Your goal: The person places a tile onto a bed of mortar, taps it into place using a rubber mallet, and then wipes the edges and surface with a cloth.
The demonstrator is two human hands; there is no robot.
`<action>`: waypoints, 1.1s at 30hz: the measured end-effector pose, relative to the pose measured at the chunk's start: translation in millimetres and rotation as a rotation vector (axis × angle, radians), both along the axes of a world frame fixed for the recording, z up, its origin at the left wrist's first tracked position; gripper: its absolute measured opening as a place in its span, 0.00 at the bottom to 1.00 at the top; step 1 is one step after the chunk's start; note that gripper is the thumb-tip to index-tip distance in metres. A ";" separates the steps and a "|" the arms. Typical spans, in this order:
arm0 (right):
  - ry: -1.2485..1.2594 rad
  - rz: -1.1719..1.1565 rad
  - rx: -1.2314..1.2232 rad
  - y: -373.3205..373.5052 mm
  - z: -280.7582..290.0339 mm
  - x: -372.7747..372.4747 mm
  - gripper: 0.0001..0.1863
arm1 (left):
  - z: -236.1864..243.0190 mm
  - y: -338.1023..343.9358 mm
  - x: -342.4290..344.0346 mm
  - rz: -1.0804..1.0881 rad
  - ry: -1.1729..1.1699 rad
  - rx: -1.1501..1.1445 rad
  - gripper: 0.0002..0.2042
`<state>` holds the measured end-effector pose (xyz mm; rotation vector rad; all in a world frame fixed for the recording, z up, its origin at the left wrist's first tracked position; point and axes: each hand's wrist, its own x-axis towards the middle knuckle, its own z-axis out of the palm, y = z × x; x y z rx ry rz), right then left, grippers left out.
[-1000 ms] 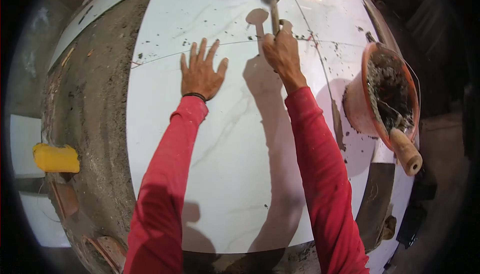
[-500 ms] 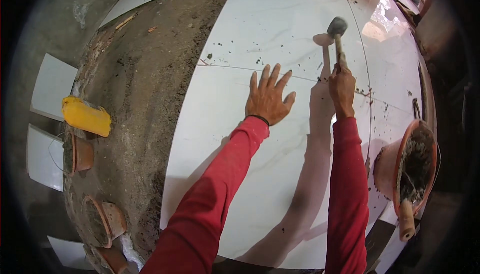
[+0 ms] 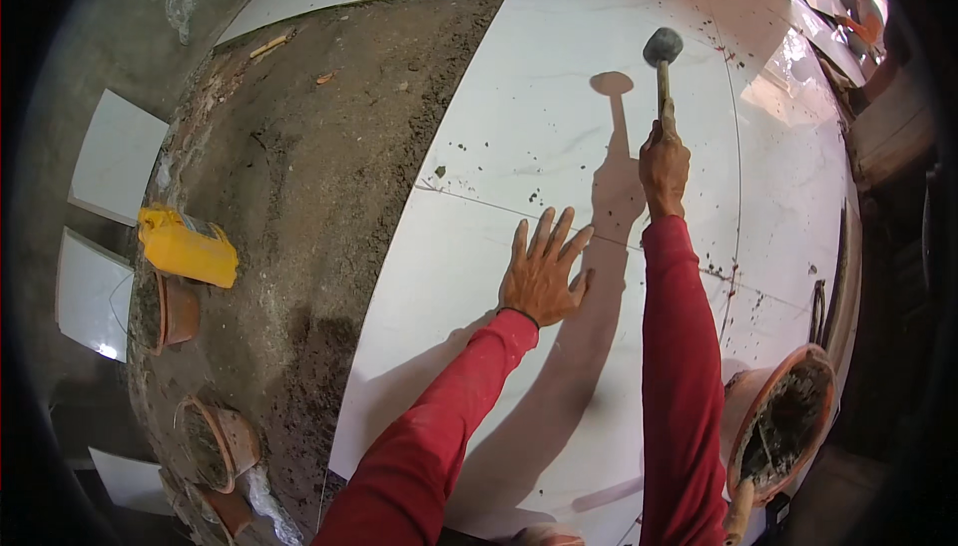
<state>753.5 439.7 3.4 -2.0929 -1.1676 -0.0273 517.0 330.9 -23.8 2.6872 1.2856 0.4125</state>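
Note:
Large white marble-look floor tiles (image 3: pixel 399 391) lie side by side, with thin joints and crumbs of mortar scattered over them. My left hand (image 3: pixel 544 281) is spread on the near tile, just below a joint, fingers apart and holding nothing. A rubber mallet (image 3: pixel 663 49) with a dark grey head and wooden handle is in my right hand (image 3: pixel 664 172), fingers wrapped round the handle. Its head is raised over the far tile, and its shadow falls apart from it to the left.
At left is a bed of rough mortar (image 3: pixel 319 147) with a yellow bag (image 3: pixel 188 247) and buckets (image 3: pixel 228 441) beside it. Loose tiles (image 3: pixel 115 157) lie at the left edge. Near my right forearm stands a mortar bucket (image 3: pixel 738 411). Another person (image 3: pixel 863 22) is at the far right.
My view has shifted, so the tiles and buckets sit lower in the picture. My right hand and the mallet have moved forward and are higher above the tile. The left hand remains spread.

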 end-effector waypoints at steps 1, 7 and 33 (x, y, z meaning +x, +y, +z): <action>0.014 -0.019 -0.015 8.1 1.6 -2.3 0.24 | 1.2 0.9 0.9 -0.001 -0.019 0.018 0.30; -0.023 0.050 0.021 72.5 0.2 4.1 0.17 | -8.8 5.1 2.6 -0.010 0.161 0.050 0.30; -0.013 0.099 0.132 152.0 13.4 -0.1 0.15 | -2.2 8.5 -0.2 -0.015 0.051 -0.138 0.35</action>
